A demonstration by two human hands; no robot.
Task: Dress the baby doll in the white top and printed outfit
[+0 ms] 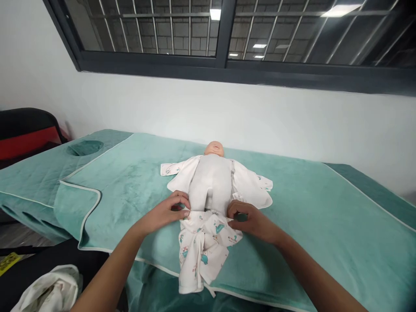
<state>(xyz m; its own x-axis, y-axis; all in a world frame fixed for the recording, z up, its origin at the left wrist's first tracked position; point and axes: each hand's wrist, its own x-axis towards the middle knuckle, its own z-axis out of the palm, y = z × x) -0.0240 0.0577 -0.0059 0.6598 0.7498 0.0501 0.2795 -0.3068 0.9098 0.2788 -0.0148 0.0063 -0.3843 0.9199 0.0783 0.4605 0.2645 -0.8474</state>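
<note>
A baby doll point(212, 173) with a grey cloth body lies on its back, its head toward the wall. Its arms are in an open white top point(250, 184) that spreads out to both sides. White baby pants point(203, 249) with a small teal and red print lie at the doll's legs, the waistband around or against the leg ends; I cannot tell which. My left hand point(173, 208) pinches the waistband at its left corner. At the right corner my right hand point(245, 216) grips the same waistband with curled fingers. The doll's feet are hidden by the pants.
A teal cover point(308, 225) with pale piping lies over the massage bed, which has a face hole point(85, 147) at the left. White cloth point(52, 290) rests on a black surface at lower left. A black and red chair point(26, 138) stands far left, and a barred window is above.
</note>
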